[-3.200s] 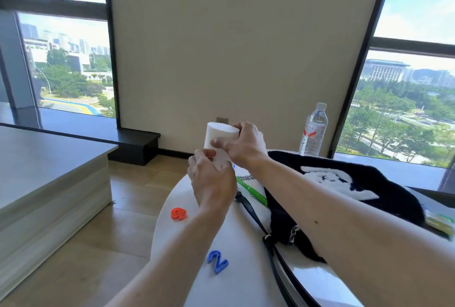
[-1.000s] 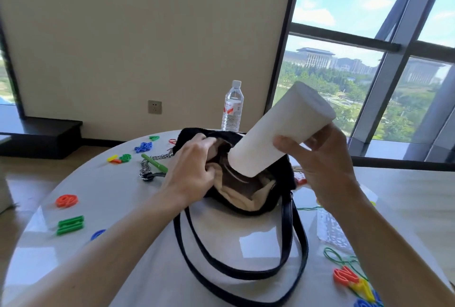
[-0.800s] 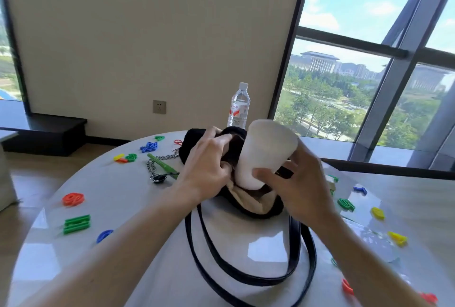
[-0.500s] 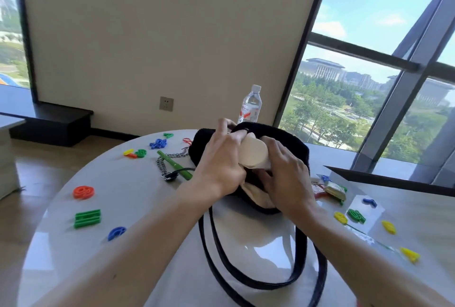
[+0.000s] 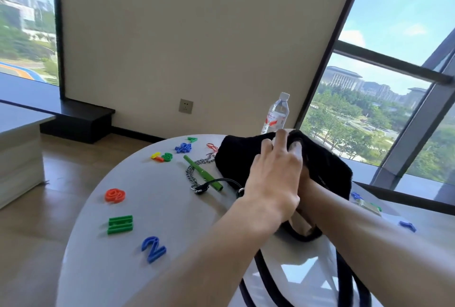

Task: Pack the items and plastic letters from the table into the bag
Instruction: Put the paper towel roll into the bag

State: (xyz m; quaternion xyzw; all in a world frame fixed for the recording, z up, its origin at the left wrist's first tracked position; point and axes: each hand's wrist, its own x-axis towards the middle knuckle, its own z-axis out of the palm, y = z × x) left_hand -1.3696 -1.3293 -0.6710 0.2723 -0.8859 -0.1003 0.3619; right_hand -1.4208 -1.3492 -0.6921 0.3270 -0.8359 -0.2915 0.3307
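The white counter [image 5: 152, 203] is still carrying plenty, so by my read the packing is barely getting going. The black bag [image 5: 327, 166] is sitting toward the far right edge with its mouth facing the person and its straps [image 5: 344, 282] trailing to the near edge. A pale lining is showing at the mouth, but what the bag is holding is hidden.

The left hand [image 5: 273, 178] is reaching over the top and appears to be pinching the bag's rim between fingers and thumb. The right hand [image 5: 310, 185] is plunging into the opening, and I cannot tell whether it is gripping anything.

Waiting outside the bag:
- The water bottle [image 5: 275, 116] is standing just behind it at the far edge.
- The green pen [image 5: 203, 171] is lying across the chain [image 5: 190, 175] just left of it.
- The plastic letters are lying scattered: a blue 2 [image 5: 154, 249], a green piece [image 5: 120, 224] and an orange one [image 5: 114, 195] near the left edge, a small cluster [image 5: 183, 147] toward the far edge, and a blue one [image 5: 407, 226] on the right.
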